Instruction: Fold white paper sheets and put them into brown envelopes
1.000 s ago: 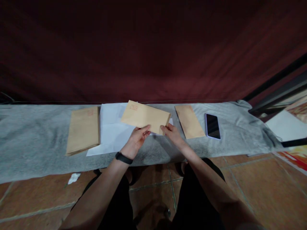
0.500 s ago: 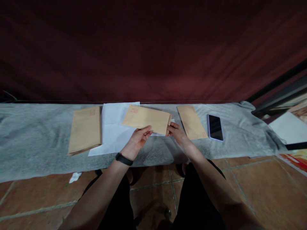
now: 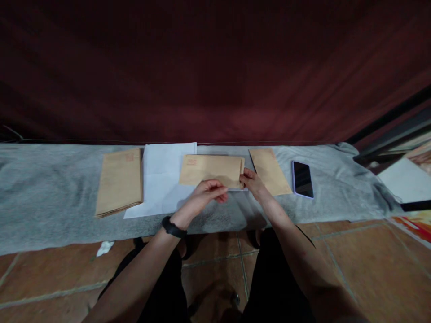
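Note:
A brown paper envelope (image 3: 213, 168) with small red print at its upper left lies crosswise before me. My right hand (image 3: 251, 180) pinches its right end by the folded edge. At the lower edge is my left hand (image 3: 211, 190), its fingers stretched to the right, not gripping the paper. White paper sheets (image 3: 161, 179) lie beneath the envelope's left part, and a strip of white shows below its right end. Right of my right hand rests another brown envelope (image 3: 271, 172), set at a slant.
A stack of brown envelopes (image 3: 119, 181) lies at the left on the grey cloth (image 3: 60, 193). A phone (image 3: 302, 179) with a pale purple case lies at the right. Dark red fabric (image 3: 215, 89) rises behind the cloth. Crumpled white paper (image 3: 105, 248) is on the tiled floor.
The envelope has turned from tilted to nearly level and shifted slightly right. My left hand has slid right along its lower edge and loosened its pinch; my right hand keeps hold.

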{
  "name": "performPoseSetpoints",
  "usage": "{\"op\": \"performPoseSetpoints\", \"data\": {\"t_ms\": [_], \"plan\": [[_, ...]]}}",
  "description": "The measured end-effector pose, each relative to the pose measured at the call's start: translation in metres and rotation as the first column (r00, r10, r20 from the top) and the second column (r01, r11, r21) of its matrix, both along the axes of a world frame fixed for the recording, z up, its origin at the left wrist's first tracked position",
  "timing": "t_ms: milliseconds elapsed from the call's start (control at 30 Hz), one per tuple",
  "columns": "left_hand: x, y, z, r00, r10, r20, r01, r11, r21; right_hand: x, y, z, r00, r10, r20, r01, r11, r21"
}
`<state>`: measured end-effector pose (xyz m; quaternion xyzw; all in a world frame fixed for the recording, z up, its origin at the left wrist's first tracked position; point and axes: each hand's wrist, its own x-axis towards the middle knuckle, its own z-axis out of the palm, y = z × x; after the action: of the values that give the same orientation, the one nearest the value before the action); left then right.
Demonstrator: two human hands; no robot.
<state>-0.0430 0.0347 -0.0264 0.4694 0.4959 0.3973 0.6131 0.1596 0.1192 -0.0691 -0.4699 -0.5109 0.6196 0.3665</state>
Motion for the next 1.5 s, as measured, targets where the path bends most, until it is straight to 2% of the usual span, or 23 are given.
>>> {"op": "performPoseSetpoints", "data": {"t_ms": [33, 67, 100, 133, 200, 267, 300, 367, 500, 600, 800, 1000, 1300, 1400, 1500], "plan": [[-0.001, 0.003, 0.002, 0.988, 0.109, -0.109, -0.088, 0.980, 0.178, 0.001, 0.000, 0.000, 1.000, 0.011, 0.000, -0.011, 1.000, -0.001], [-0.002, 0.006, 0.002, 0.953, 0.210, -0.218, -0.124, 0.928, 0.352, 0.003, 0.000, 0.000, 1.000, 0.025, 0.000, -0.025, 1.000, -0.002], [-0.004, 0.009, 0.002, 0.902, 0.276, -0.331, -0.086, 0.869, 0.488, 0.004, 0.000, 0.000, 0.999, 0.043, -0.001, -0.043, 0.999, -0.003], [-0.006, 0.012, 0.001, 0.840, 0.308, -0.446, 0.002, 0.821, 0.570, 0.005, 0.000, 0.000, 0.998, 0.063, -0.005, -0.063, 0.998, -0.005], [-0.009, 0.016, -0.003, 0.692, 0.294, -0.660, 0.222, 0.783, 0.581, 0.009, 0.000, 0.000, 0.995, 0.100, -0.010, -0.101, 0.995, -0.015], [-0.010, 0.016, -0.008, 0.556, 0.250, -0.793, 0.365, 0.783, 0.503, 0.012, -0.001, 0.000, 0.988, 0.154, -0.010, -0.154, 0.988, -0.027], [-0.010, 0.016, -0.011, 0.513, 0.224, -0.829, 0.406, 0.787, 0.464, 0.013, -0.001, 0.000, 0.981, 0.192, -0.010, -0.192, 0.981, -0.034], [-0.010, 0.016, -0.017, 0.474, 0.158, -0.866, 0.457, 0.797, 0.395, 0.015, -0.002, 0.001, 0.966, 0.258, -0.013, -0.258, 0.965, -0.042], [-0.013, 0.017, -0.027, 0.484, 0.015, -0.875, 0.490, 0.824, 0.285, 0.017, -0.004, 0.002, 0.957, 0.289, -0.026, -0.290, 0.956, -0.038], [-0.017, 0.020, -0.031, 0.530, -0.021, -0.848, 0.476, 0.835, 0.276, 0.018, -0.005, 0.003, 0.951, 0.308, -0.025, -0.308, 0.950, -0.047], [-0.016, 0.021, -0.023, 0.516, 0.011, -0.857, 0.489, 0.818, 0.305, 0.021, -0.006, 0.004, 0.941, 0.337, -0.028, -0.338, 0.940, -0.046], [-0.009, 0.017, -0.012, 0.517, 0.103, -0.850, 0.491, 0.777, 0.393, 0.021, -0.006, 0.001, 0.956, 0.294, 0.009, -0.292, 0.953, -0.083], [-0.004, 0.015, -0.009, 0.483, 0.179, -0.857, 0.513, 0.735, 0.443, 0.024, -0.001, -0.012, 0.968, 0.242, 0.071, -0.233, 0.966, -0.110], [-0.003, 0.014, -0.009, 0.437, 0.214, -0.874, 0.539, 0.716, 0.444, 0.021, -0.001, -0.012, 0.978, 0.199, 0.069, -0.191, 0.975, -0.111], [-0.003, 0.014, -0.008, 0.430, 0.234, -0.872, 0.542, 0.706, 0.457, 0.020, -0.001, -0.010, 0.987, 0.153, 0.042, -0.148, 0.983, -0.104]]}}
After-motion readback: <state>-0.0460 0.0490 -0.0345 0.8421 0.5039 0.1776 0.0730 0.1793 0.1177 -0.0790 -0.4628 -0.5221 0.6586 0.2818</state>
